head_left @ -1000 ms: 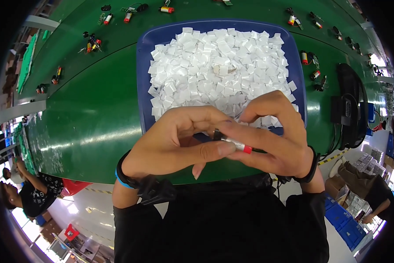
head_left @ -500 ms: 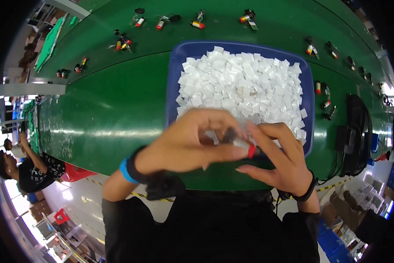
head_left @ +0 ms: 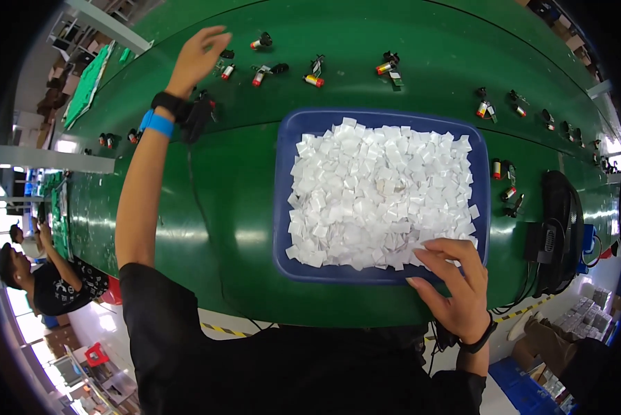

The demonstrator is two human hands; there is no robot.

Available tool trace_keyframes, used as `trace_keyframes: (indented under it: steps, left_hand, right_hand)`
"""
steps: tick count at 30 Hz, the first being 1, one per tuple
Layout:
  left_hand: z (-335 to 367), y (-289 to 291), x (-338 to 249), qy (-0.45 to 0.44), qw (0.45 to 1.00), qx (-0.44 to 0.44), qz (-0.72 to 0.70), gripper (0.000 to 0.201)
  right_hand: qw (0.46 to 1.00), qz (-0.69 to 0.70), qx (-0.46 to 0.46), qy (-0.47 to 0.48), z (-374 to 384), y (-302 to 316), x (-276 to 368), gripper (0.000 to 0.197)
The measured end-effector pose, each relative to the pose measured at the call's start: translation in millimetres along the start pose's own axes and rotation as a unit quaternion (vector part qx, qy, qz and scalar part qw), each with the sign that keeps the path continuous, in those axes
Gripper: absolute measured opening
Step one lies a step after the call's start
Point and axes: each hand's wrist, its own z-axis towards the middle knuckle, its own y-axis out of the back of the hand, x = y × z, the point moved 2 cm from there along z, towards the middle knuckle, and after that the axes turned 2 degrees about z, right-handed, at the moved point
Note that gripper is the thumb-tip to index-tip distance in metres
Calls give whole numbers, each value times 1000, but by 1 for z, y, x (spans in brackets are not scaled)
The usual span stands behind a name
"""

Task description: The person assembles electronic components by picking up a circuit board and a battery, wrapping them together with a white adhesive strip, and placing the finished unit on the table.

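My left hand (head_left: 198, 61) is stretched out to the far left over the green table, fingers apart and nothing visible in them. Just to its right lies a small red-and-yellow cylinder with a black round part and wires (head_left: 261, 41). At the near right corner of a blue tray (head_left: 283, 207), my right hand (head_left: 456, 283) hovers with thumb and forefinger apart, empty as far as I can see. Small white square pieces (head_left: 366, 187) fill the tray in a heap; the right fingertips are close to them.
More wired cylinders lie along the back, such as one cylinder (head_left: 314, 80), and others right of the tray, including a red-and-white cylinder (head_left: 496, 168). A black bag (head_left: 559, 228) and a black box (head_left: 537, 242) with cables stand at right. Another person (head_left: 54, 277) works at far left.
My left hand has moved from beside my right hand to the far left and let go of the red-ended cylinder. A cylinder now lies near it. My right hand stays by the tray's near edge.
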Motion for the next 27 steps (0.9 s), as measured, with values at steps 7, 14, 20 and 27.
trace_keyframes:
  steps: [7, 14, 20, 27]
  left_hand:
    - [-49, 15, 72, 32, 983, -10, 183, 50]
    - [-39, -6, 54, 67, 979, 49, 188, 38]
    - [-33, 9, 35, 101, 967, 181, 149, 28]
    - [-100, 34, -58, 29, 930, 363, 54, 27]
  right_hand:
    - [998, 0, -23, -52, -4, -1, 1, 36]
    - [999, -3, -14, -36, -2, -2, 6, 36]
    - [1000, 0, -14, -27, -10, 3, 0, 35]
    - [998, 43, -13, -35, -20, 2, -17, 32]
